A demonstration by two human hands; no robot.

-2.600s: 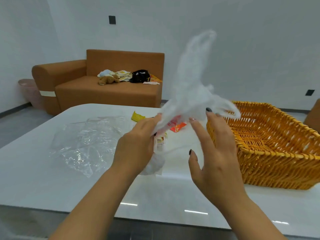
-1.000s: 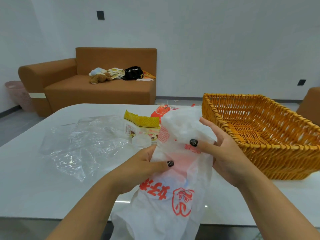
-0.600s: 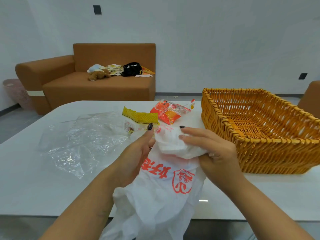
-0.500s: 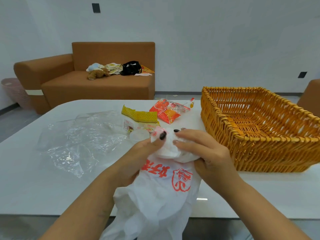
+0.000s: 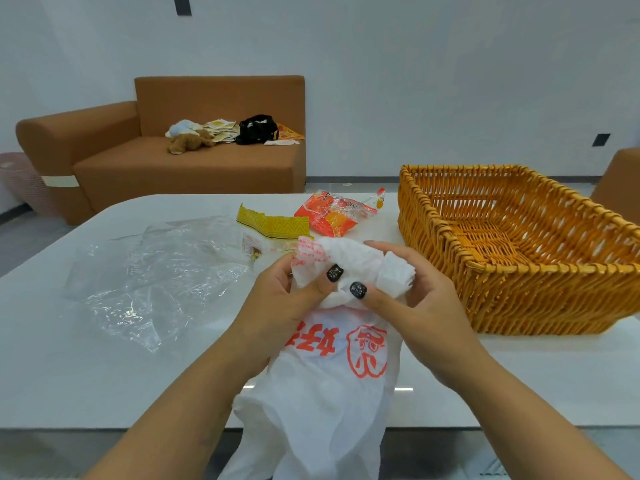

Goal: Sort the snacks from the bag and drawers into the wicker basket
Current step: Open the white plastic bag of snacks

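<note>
A white plastic bag [image 5: 322, 386] with red print hangs over the near table edge. Its top end is rolled into a wad between both hands. My left hand [image 5: 277, 303] grips the wad from the left, thumb on top. My right hand [image 5: 401, 296] grips it from the right, thumb pressing the roll. An orange wicker basket [image 5: 540, 299] stands on the table to the right, with nothing in it. Behind the hands lie a yellow-topped snack packet [image 5: 270, 226] and a red-orange snack packet [image 5: 332, 213].
A crumpled clear plastic bag [image 5: 156, 271] lies on the white table [image 5: 104, 358] at the left. Beyond the table stands a brown sofa [image 5: 173, 161] with a soft toy and small items. A pink bin [image 5: 20, 181] is at the far left.
The white bag came down from the air onto the table edge. Both hands have rolled its top end into a tighter wad, and the two snack packets now lie in plain sight.
</note>
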